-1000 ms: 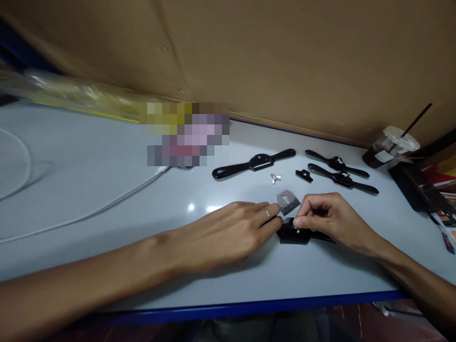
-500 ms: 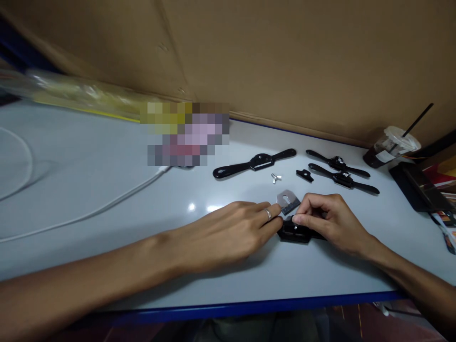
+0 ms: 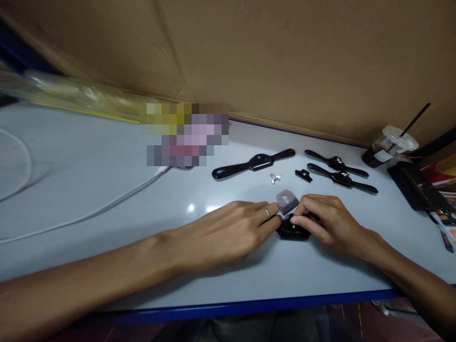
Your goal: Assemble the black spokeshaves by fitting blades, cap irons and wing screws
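Observation:
My left hand (image 3: 245,228) stretches in from the left, a ring on one finger, its fingertips closed on the left side of a black spokeshave body (image 3: 292,233). My right hand (image 3: 327,221) is closed in a pinch over the middle of that body, at a small silver screw (image 3: 293,226); the fingertips partly cover it. Just behind the body lies a slotted steel blade (image 3: 292,204), close to my left fingers. Farther back are a silver wing-shaped screw (image 3: 274,178) and a small black cap plate (image 3: 303,175).
Another black spokeshave body (image 3: 261,162) lies behind. Two spokeshaves with fittings (image 3: 337,163) rest at the back right, near a plastic cup (image 3: 386,147) with a straw. A black box-like object (image 3: 409,185) stands at right. A white cable (image 3: 107,206) crosses the left side.
My right hand has shifted very slightly over the spokeshave body, its pinch still at the screw. My left hand keeps its place; the loose parts have not moved.

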Motion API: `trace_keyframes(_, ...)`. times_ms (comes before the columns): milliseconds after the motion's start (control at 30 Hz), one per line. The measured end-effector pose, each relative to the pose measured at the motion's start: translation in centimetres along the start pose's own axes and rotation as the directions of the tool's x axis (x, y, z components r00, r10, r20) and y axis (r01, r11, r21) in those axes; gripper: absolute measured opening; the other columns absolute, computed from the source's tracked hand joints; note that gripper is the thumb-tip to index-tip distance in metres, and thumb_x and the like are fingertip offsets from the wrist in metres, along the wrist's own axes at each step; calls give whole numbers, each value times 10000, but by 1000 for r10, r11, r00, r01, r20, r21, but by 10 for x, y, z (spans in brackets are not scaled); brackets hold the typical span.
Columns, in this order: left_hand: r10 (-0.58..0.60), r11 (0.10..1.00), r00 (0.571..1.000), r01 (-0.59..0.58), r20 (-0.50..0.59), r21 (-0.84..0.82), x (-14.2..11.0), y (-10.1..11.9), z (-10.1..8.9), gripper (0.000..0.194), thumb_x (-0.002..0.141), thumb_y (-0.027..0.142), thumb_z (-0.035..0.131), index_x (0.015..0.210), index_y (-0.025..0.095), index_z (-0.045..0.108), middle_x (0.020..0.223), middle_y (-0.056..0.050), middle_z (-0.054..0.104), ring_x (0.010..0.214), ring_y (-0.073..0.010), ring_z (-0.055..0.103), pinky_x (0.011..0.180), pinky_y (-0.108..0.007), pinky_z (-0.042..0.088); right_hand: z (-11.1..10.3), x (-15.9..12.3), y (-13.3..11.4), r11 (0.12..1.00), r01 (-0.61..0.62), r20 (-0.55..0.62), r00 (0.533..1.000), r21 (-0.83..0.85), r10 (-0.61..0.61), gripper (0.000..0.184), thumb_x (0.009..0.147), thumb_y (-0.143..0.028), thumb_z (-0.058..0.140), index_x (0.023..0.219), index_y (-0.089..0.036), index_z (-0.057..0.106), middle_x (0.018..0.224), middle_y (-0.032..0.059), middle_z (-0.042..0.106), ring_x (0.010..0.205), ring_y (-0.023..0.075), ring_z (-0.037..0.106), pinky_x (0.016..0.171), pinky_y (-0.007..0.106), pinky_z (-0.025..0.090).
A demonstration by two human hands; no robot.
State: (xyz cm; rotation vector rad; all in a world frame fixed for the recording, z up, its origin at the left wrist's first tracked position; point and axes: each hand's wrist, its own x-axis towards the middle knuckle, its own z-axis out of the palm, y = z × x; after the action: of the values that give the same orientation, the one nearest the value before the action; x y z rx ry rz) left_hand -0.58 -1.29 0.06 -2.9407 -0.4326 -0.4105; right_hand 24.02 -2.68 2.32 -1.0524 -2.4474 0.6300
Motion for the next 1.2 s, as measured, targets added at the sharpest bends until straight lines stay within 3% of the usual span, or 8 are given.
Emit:
trace_keyframes(167, 2, 1000, 1000, -2, -13, -2, 1, 1, -1, 208, 897, 27, 454, 1037, 130, 568, 920, -65, 659, 716, -186, 611, 592, -312, 520, 9, -5, -8, 974, -24, -46, 999, -227, 14, 238, 1034, -255, 448, 817, -198, 524, 726, 23, 595, 628, 141, 483, 604, 291, 360)
trace_keyframes(333, -3, 1000, 1000, 3, -8, -17, 0, 1, 0, 171, 906, 34, 458, 988, 141, 565, 888, -57, 650, 700, -184, 597, 592, -312, 517, 23, -7, -21, 842, -26, -180, 980, -538, -84, 270, 973, -122, 417, 755, -183, 564, 622, 28, 578, 551, 143, 445, 535, 316, 302)
trace_keyframes(433, -8, 1000, 1000, 7, -2, -20, 0, 1, 1, 158, 916, 48, 461, 984, 147, 564, 891, -52, 647, 702, -180, 592, 596, -309, 511, 27, -7, -24, 794, -36, -218, 968, -607, -123, 287, 929, -87, 445, 688, -183, 567, 560, 8, 552, 501, 125, 420, 516, 311, 293)
trace_keyframes(700, -8, 1000, 1000, 8, -4, -23, 1, 1, -3, 203, 885, 12, 460, 992, 133, 582, 871, -47, 642, 685, -176, 588, 577, -306, 501, 26, -5, -16, 858, -36, -260, 959, -512, -115, 314, 938, -113, 453, 659, -162, 587, 533, -10, 549, 470, 113, 425, 492, 319, 246)
trace_keyframes(867, -4, 1000, 1000, 4, 11, -13, -1, 0, 1, 248, 887, 14, 451, 1070, 120, 580, 936, -65, 656, 726, -187, 603, 598, -313, 503, 12, -4, -9, 932, 31, -291, 946, -361, -145, 379, 956, -141, 512, 580, -173, 556, 521, -26, 504, 480, 100, 393, 507, 308, 261)
trace_keyframes(1067, -2, 999, 1000, 2, -3, -43, 0, 0, 1, 240, 893, 13, 466, 1079, 116, 576, 934, -63, 655, 724, -186, 600, 609, -313, 493, 2, 0, -9, 986, 168, -188, 968, 2, -164, 95, 954, -193, 650, 986, -155, 731, 761, 2, 686, 614, 92, 551, 573, 225, 413)
trace_keyframes(1133, -7, 999, 1000, 6, -7, -42, 0, 0, 1, 241, 896, 15, 465, 1086, 115, 574, 938, -67, 656, 727, -187, 598, 611, -313, 488, 5, 2, -10, 990, 127, -166, 979, 66, -115, 99, 946, -157, 640, 915, -168, 734, 775, 2, 709, 640, 94, 581, 594, 220, 429)
trace_keyframes(1200, -7, 1000, 1000, 7, -8, -30, -1, 0, 1, 249, 903, 19, 457, 1103, 112, 573, 939, -70, 659, 727, -187, 594, 607, -310, 479, 6, 2, -12, 990, -20, -139, 989, 137, 40, 124, 927, -143, 644, 826, -170, 711, 698, -23, 681, 592, 85, 555, 563, 212, 410)
